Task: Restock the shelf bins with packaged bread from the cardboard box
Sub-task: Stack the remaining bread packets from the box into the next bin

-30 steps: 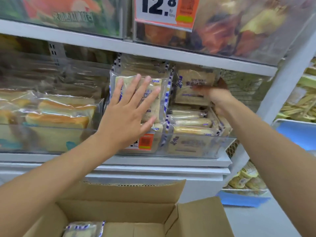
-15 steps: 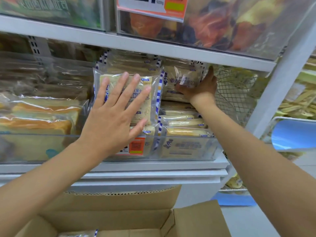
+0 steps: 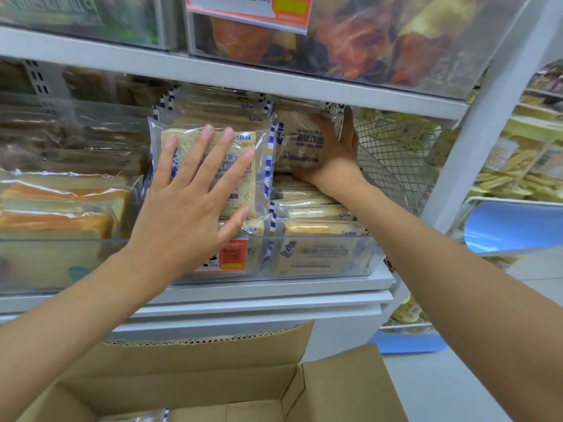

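My left hand presses flat, fingers straight and spread, against an upright bread pack at the front of the left stack in the clear shelf bin. My right hand reaches into the right side of the bin and grips the right edge of another upright bread pack, thumb pointing up. Part of that hand shows through the clear wrapper. More packs lie stacked flat below it. The open cardboard box stands under my arms, with one bread pack showing at its bottom edge.
A white shelf board runs just above the stacked packs. A bin of larger toast loaves sits to the left. A wire mesh divider and a white upright post close off the right side.
My right hand has gone from beside the right upright pack to gripping its edge. My left hand stays pressed on the left pack. The view has dropped slightly.
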`<state>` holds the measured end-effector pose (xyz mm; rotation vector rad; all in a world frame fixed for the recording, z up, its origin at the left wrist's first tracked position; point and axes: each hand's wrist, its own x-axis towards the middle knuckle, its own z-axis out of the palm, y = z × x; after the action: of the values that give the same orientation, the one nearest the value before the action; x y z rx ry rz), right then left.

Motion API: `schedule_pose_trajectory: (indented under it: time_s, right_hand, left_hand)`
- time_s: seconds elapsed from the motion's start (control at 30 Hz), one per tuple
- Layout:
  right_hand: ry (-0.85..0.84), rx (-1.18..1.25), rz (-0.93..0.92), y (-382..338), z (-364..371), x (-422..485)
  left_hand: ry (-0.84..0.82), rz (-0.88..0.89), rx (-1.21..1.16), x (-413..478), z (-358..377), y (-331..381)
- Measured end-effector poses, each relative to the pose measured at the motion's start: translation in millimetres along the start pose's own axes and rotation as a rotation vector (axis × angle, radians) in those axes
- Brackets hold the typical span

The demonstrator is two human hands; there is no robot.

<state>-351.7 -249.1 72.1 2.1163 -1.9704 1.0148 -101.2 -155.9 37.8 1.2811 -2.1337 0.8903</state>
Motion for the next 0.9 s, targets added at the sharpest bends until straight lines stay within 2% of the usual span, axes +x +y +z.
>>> schedule_pose_trajectory:
  time_s: [0.07,0.13,0.37,0.5,0.63,0.73,0.83,0.9]
  right_hand:
    - [0.081,-0.112,-0.075,-1.0,0.8,-2.9]
    - [0.08,-0.09,-0.122,-2.8,2.8,-3.1]
    - [-0.002,0.082,-0.07,-9.7,-1.1,-6.1]
    - [-0.04,0.008,-0.038,-23.5,-11.6,-23.4]
    - [0.002,0.202,-0.011,-55.8,-31.6,-69.8]
    - [0.032,0.334,-0.09,-82.2,-43.3,-105.3]
    - [-0.16,0.218,-0.148,-95.0,-41.1,-115.6]
    - [-0.163,0.162,-0.134,-97.0,-37.1,-124.6]
  left_hand:
    - [0.005,0.003,-0.003,-0.1,0.1,0.0]
    - [0.007,0.008,-0.004,-0.5,0.5,-0.3]
    - [-0.008,0.012,-0.013,-0.9,-0.3,-0.1]
    - [-0.031,0.014,-0.069,-0.2,-4.6,-1.3]
    - [0.029,0.017,-0.261,-3.0,-21.1,-3.0]
    - [0.123,-0.003,-0.268,-16.6,-33.7,-2.1]
    - [-0.012,-0.043,-0.295,-31.6,-44.6,1.8]
    - [-0.079,-0.073,-0.34,-40.9,-52.7,6.0]
